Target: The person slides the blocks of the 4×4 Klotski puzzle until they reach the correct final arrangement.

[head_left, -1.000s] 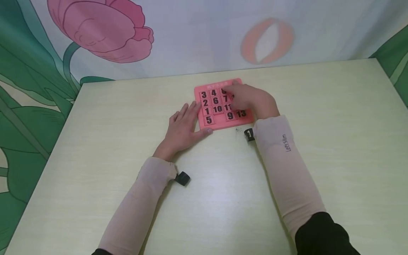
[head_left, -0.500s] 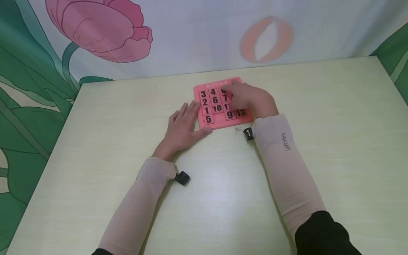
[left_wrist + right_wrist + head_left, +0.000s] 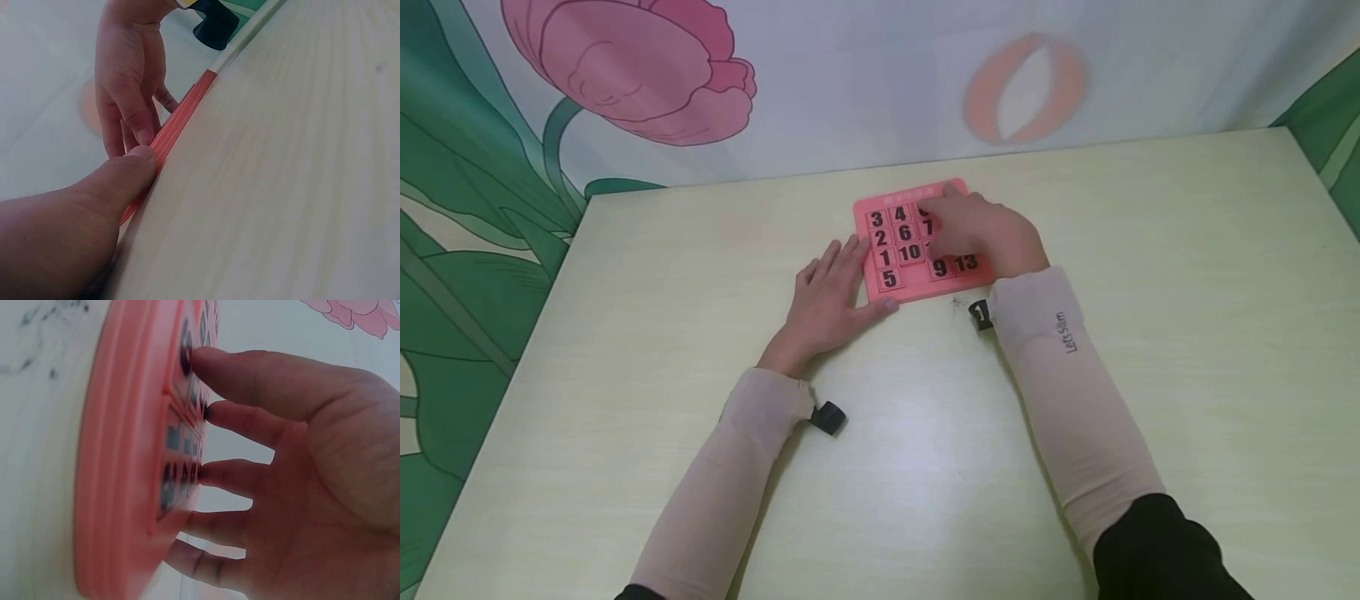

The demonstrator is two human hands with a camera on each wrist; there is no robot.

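Right now, your left hand (image 3: 827, 304) rests along the left side of the flat pink number-puzzle board (image 3: 917, 288), fingers straight and apart, thumb against its near left corner. Your right hand (image 3: 988, 233) reaches over the board's right part, fingers spread, its thumb touching a square pink tile with a black numeral (image 3: 180, 378). The board lies on the pale wood-grain tabletop (image 3: 700, 283), near its far edge.
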